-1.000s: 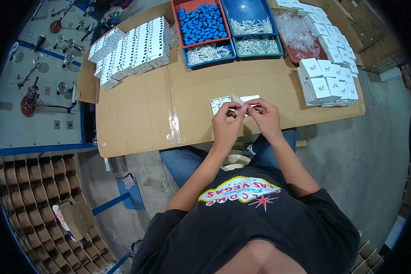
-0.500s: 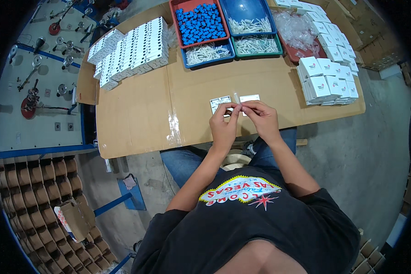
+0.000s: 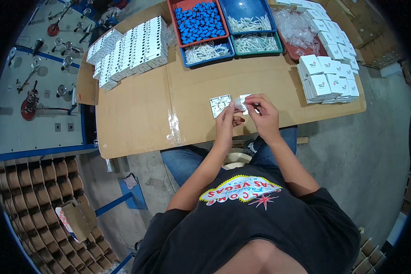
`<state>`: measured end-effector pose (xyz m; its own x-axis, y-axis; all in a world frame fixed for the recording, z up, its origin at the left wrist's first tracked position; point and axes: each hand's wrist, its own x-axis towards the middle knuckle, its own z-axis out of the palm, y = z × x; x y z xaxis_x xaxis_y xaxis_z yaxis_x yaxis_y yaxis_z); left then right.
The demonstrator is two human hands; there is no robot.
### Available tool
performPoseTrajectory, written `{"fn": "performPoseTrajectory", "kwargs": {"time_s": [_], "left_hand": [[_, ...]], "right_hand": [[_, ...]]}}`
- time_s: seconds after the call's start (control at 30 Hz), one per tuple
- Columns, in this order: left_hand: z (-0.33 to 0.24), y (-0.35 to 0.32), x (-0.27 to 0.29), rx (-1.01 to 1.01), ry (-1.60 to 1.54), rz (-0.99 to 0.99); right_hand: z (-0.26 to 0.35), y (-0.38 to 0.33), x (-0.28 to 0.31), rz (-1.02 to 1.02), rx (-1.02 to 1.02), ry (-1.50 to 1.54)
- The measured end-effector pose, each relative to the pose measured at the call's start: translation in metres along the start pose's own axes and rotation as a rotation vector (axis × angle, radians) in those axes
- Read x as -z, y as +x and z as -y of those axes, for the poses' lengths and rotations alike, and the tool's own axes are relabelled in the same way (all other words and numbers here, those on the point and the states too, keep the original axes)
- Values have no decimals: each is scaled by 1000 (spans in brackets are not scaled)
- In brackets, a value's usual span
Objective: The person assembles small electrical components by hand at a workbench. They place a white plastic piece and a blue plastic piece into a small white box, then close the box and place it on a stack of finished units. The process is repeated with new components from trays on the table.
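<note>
Over the near part of the cardboard-covered table, my two hands meet around a small translucent plastic bag (image 3: 239,104). My left hand (image 3: 225,125) pinches it from the left, its lower fingers curled. On the other side, the fingertips of my right hand (image 3: 265,118) are closed at the bag's edge. Whether anything lies inside the bag is too small to tell. Just left of the bag a white printed leaflet (image 3: 219,105) lies flat. A second white leaflet (image 3: 245,97) is behind the bag and right hand, mostly covered.
Rows of white boxes (image 3: 134,48) stand at the far left; more white boxes (image 3: 322,86) are stacked right. At the back are a red tray (image 3: 204,44) of blue pieces, blue (image 3: 242,8) and green (image 3: 260,55) trays of white pieces, and a red tray (image 3: 291,55) of clear bags.
The narrow translucent bag between my fingertips now appears wider. My left hand has turned more upright, and my right fingers have shifted slightly right and up.
</note>
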<state>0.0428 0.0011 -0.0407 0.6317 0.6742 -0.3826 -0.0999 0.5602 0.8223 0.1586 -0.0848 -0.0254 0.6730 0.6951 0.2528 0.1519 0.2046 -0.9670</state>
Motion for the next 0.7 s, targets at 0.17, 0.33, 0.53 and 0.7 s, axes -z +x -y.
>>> {"fn": "performPoseTrajectory", "kwargs": {"time_s": [0.17,0.33,0.53,0.7], "left_hand": [[-5,-1,0,19,-105,21],[4,5,-1,-193,-127,-69],[1,5,0,-356,-74,-108],[6,7,7,-418,-36,-146]], "right_hand": [[-4,0,2,108,-99,143],[-2,3,0,71,-432,237],[-1,3,4,130,-598,374],[-4,3,4,147,-514,363]]}}
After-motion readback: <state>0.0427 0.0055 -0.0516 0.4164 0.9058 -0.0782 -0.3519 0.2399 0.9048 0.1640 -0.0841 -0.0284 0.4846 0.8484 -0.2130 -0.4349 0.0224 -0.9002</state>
